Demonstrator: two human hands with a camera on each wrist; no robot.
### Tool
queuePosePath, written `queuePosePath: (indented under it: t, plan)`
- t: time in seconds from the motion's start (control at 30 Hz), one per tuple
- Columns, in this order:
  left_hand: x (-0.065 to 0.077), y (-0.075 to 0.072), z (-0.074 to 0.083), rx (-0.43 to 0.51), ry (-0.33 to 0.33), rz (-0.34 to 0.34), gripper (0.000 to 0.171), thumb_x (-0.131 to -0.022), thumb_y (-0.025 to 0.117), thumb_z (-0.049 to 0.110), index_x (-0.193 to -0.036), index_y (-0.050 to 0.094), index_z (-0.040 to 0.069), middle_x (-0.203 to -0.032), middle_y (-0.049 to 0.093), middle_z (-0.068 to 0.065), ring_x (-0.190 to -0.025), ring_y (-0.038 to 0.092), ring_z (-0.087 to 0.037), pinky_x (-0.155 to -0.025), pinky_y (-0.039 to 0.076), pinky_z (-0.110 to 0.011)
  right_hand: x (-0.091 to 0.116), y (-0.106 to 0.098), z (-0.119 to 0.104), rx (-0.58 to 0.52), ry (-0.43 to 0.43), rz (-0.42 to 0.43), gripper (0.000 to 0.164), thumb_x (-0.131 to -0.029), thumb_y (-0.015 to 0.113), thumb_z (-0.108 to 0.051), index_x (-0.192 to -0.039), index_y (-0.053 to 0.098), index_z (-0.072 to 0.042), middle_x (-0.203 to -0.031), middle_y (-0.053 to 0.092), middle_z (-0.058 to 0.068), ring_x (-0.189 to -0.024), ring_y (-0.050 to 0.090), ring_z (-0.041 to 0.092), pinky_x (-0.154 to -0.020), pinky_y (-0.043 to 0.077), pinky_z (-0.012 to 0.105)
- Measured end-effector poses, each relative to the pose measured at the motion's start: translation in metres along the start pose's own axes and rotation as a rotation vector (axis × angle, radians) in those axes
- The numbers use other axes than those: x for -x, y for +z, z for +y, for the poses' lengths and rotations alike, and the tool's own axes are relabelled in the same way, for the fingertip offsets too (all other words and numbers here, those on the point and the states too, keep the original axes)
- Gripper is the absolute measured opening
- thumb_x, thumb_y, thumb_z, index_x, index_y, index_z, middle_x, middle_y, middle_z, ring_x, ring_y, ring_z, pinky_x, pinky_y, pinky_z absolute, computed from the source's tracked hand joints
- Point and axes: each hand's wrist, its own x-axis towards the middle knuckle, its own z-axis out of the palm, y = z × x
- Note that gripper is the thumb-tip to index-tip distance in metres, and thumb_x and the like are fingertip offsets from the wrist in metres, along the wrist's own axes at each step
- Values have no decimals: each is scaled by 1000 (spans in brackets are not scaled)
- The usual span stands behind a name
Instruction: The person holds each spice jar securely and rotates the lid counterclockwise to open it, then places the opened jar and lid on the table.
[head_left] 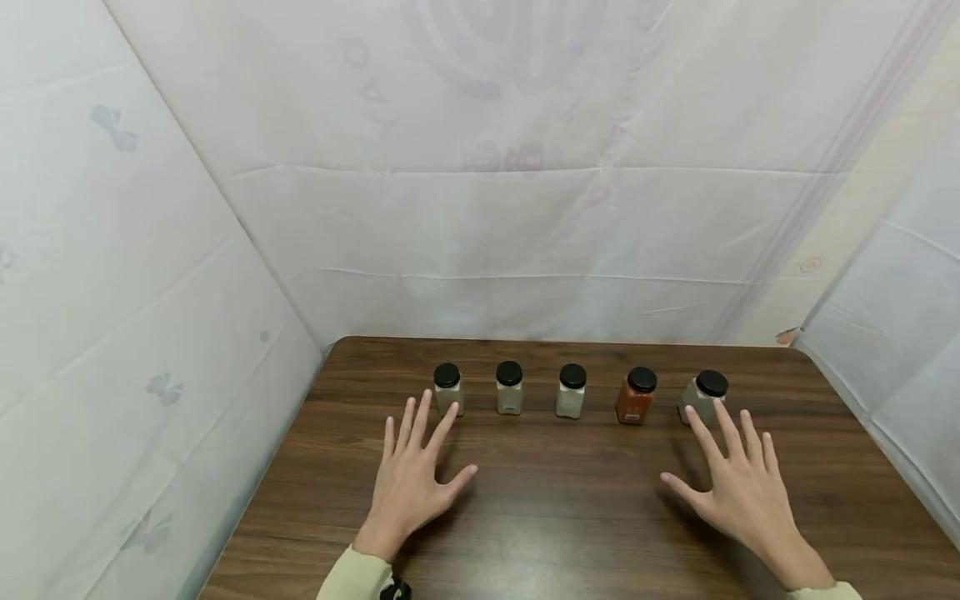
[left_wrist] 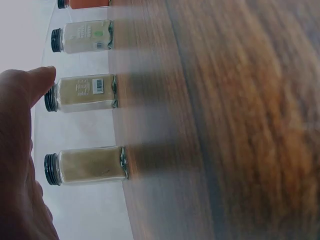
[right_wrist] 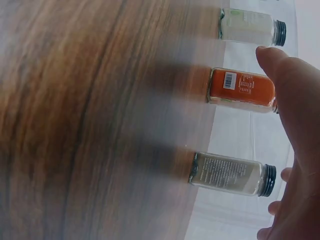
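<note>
Several glass spice jars with black lids stand upright in a row across the table. My left hand (head_left: 411, 487) is spread with straight fingers, just in front of the leftmost jar (left_wrist: 92, 165), and holds nothing. Beside that one is a second jar (head_left: 509, 390) of pale tan powder, then a whitish jar (head_left: 571, 393). The fourth jar (right_wrist: 241, 87) holds orange-red powder. My right hand (head_left: 742, 496), also spread and holding nothing, is nearest to the rightmost jar (right_wrist: 227, 173), greyish with a printed label. Its fingertips partly cover that jar in the head view.
The dark wood-grain table (head_left: 540, 517) has rounded far corners. White printed sheeting (head_left: 480, 225) hangs behind it and along both sides. A small brownish patch (head_left: 787, 336) shows at the far right corner. A dark band (head_left: 395, 589) circles my left wrist.
</note>
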Motion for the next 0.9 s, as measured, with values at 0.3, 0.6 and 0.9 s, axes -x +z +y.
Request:
queuePosePath:
  t: [0.3, 0.6, 0.9]
  plan:
    - [0, -1, 0, -12, -18, -20, 90, -89, 68, 64, -164, 28, 32, -173, 6, -9, -158, 5, -33, -119, 12, -69, -2, -1, -1, -3, 10, -4, 110, -79, 79, -64, -166, 22, -26, -169, 15, 19, -150, 12, 56, -114, 8, 76]
    - [0, 6, -6, 44, -15, -13, 92, -89, 75, 52, -165, 25, 32, -172, 4, -13, -156, 9, -41, -115, 18, -73, -3, 5, -6, -8, 3, 17, 112, -77, 81, -61, -166, 20, -30, -168, 18, 19, -146, 20, 59, -111, 15, 79]
    - [-10, 2, -17, 147, -32, 9, 100, -88, 81, 38, -166, 19, 29, -172, -1, -15, -152, 17, -49, -111, 25, -75, -15, 8, -14, -11, -60, 137, 95, -84, 69, -71, -160, 38, -22, -159, 35, 24, -131, 40, 61, -93, 38, 79]
